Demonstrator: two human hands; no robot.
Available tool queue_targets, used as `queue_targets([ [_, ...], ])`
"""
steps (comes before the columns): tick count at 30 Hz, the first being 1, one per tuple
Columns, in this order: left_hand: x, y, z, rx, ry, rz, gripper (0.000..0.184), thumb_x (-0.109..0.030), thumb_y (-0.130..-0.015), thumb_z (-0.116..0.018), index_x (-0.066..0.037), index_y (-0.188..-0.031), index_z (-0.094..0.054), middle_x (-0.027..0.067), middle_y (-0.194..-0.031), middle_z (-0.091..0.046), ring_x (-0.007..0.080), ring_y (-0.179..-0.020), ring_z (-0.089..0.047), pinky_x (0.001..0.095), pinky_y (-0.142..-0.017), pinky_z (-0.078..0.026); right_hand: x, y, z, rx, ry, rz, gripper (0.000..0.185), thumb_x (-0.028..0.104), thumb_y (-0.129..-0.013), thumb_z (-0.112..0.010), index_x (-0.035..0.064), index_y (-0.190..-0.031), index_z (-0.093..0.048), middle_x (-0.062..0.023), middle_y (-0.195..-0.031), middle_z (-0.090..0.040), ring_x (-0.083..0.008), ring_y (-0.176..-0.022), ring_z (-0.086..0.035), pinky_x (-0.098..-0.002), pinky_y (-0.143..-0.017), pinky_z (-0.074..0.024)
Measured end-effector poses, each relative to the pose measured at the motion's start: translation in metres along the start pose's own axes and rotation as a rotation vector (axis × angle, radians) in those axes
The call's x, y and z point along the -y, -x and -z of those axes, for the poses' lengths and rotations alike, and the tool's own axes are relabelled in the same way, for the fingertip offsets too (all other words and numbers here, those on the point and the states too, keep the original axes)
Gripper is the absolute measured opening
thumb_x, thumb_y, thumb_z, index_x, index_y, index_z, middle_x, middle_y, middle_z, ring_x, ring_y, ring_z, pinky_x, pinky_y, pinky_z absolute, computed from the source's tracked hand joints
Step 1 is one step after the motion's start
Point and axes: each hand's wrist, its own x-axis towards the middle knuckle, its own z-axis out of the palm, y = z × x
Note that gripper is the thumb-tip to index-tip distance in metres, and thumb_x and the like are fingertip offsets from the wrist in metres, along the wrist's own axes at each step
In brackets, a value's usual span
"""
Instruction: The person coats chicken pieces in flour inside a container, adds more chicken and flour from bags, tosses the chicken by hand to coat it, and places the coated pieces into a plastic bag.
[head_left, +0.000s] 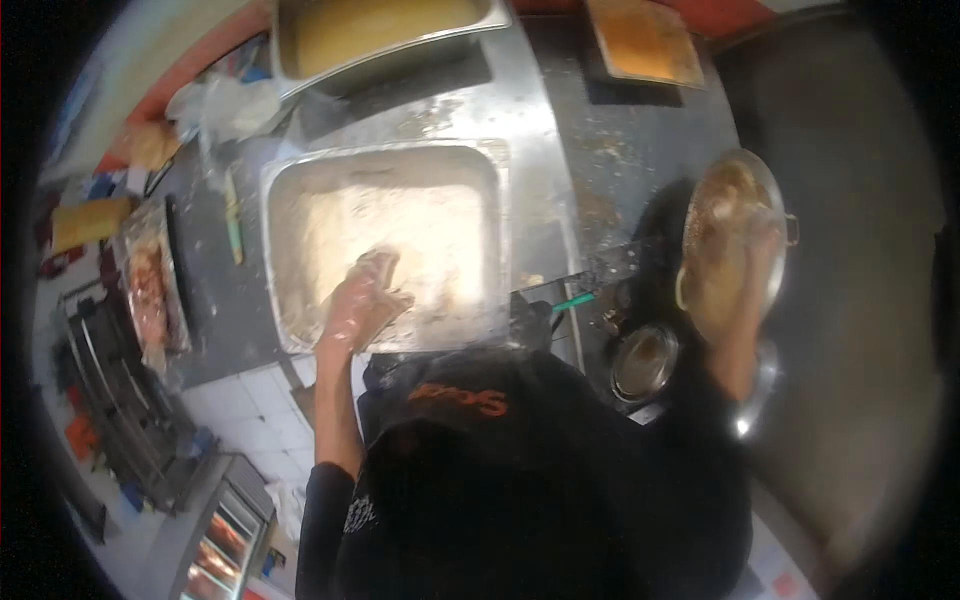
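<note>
Head view: left hand (366, 303) outstretched over tray (489, 215), right hand (764, 234) over pan (766, 182).

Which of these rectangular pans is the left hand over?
The silver rectangular metal pan with pale, powdery contents, nearest the body; the clear-gloved left hand is over it. The yellow-filled rectangular pan and orange-filled rectangular pan stand farther off.

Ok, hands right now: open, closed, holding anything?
Left hand: open over the rectangular pan, nothing visibly held.
Right hand: over the two-handled pan, too blurred to tell.
</note>
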Motion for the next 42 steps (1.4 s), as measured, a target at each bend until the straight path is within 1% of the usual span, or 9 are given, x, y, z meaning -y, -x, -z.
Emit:
queue_targets([
  [4,0.009,0.000,0.005,-0.039,-0.151,-0.073,0.074,-0.027,-0.077,-0.076,-0.007,-0.142,-0.047,0.0140,-0.142,-0.050,0.0271,-0.128,-0.052,0.0333,-0.109,-0.042,0.163,0.069,0.068,0.084,-0.362,0.085,0.036,0.026,-0.091,-0.064,0.0016,-0.117,-0.065,-0.0162,-0.111,-0.067,-0.0267,-0.103,-0.062,-0.0401,-0.091,-0.0480],
  [9,0.024,-0.013,0.007,-0.087,-0.226,-0.212,0.064,-0.028,-0.075,-0.075,-0.009,-0.132,-0.056,0.0142,-0.132,-0.059,0.0304,-0.117,-0.060,0.0361,-0.099,-0.049,0.329,0.172,0.042,0.965,-0.898,0.286,0.031,0.024,-0.091,-0.067,0.0056,-0.117,-0.065,-0.0122,-0.112,-0.068,-0.0254,-0.104,-0.065,-0.0365,-0.093,-0.0507],
  [12,0.021,-0.026,0.012,-0.023,-0.230,-0.104,0.054,-0.030,-0.075,-0.075,-0.010,-0.124,-0.061,0.0154,-0.125,-0.063,0.0327,-0.109,-0.064,0.0384,-0.093,-0.052,0.368,0.229,-0.041,0.902,-0.306,0.836,0.022,0.005,-0.090,-0.053,0.0008,-0.108,-0.065,-0.0224,-0.110,-0.066,-0.0327,-0.099,-0.066,-0.0452,-0.087,-0.0534],
  [15,0.006,-0.019,0.032,-0.136,-0.182,-0.010,0.043,-0.026,-0.080,-0.065,-0.010,-0.120,-0.065,0.0175,-0.108,-0.068,0.0360,-0.099,-0.066,0.0425,-0.085,-0.054,0.377,0.248,-0.092,0.911,-0.188,0.948,0.018,0.002,-0.083,-0.054,-0.0006,-0.094,-0.067,-0.0234,-0.097,-0.068,-0.0341,-0.088,-0.069,-0.0452,-0.077,-0.0557],
  [23,0.033,-0.005,0.027,-0.002,-0.229,-0.131,0.071,-0.032,-0.074,-0.076,-0.010,-0.136,-0.052,0.0183,-0.135,-0.054,0.0331,-0.120,-0.056,0.0421,-0.096,-0.049,0.381,0.240,-0.062,0.786,-0.390,0.985,0.016,0.014,-0.080,-0.061,0.0020,-0.089,-0.066,-0.0167,-0.084,-0.066,-0.0368,-0.080,-0.066,-0.0449,-0.075,-0.0534],
  [26,0.041,-0.008,0.007,-0.086,-0.342,-0.155,0.069,-0.027,-0.073,-0.074,-0.008,-0.136,-0.051,0.0173,-0.133,-0.055,0.0336,-0.124,-0.052,0.0424,-0.101,-0.047,0.361,0.266,-0.081,0.559,-0.949,0.729,0.018,0.017,-0.083,-0.063,0.0020,-0.092,-0.065,-0.0181,-0.088,-0.064,-0.0365,-0.088,-0.063,-0.0461,-0.079,-0.0516],
  [31,0.041,-0.020,0.003,-0.055,-0.411,-0.143,0.052,-0.023,-0.075,-0.071,-0.004,-0.122,-0.056,0.0216,-0.119,-0.059,0.0380,-0.109,-0.059,0.0439,-0.092,-0.050,0.340,0.251,-0.045,0.414,-1.075,0.547,0.026,0.014,-0.083,-0.071,0.0025,-0.105,-0.063,-0.0177,-0.107,-0.061,-0.0313,-0.102,-0.062,-0.0425,-0.085,-0.0515],
  [34,0.017,-0.016,0.010,0.033,-0.368,-0.079,0.044,-0.023,-0.075,-0.071,0.000,-0.111,-0.057,0.0245,-0.109,-0.061,0.0396,-0.101,-0.061,0.0451,-0.086,-0.051,0.316,0.237,0.012,0.585,-1.919,-0.270,0.033,0.017,-0.081,-0.076,0.0028,-0.107,-0.062,-0.0156,-0.119,-0.059,-0.0253,-0.111,-0.060,-0.0380,-0.090,-0.0513],
  [42,0.066,-0.037,-0.011,0.190,-0.363,-0.201,0.039,-0.022,-0.077,-0.071,0.005,-0.102,-0.057,0.0239,-0.084,-0.066,0.0373,-0.083,-0.067,0.0410,-0.078,-0.052,0.114,0.130,0.103,0.183,0.024,-0.302,0.045,0.035,-0.077,-0.073,-0.0022,-0.102,-0.066,-0.0227,-0.096,-0.068,-0.0331,-0.093,-0.068,-0.0431,-0.083,-0.0532],
])
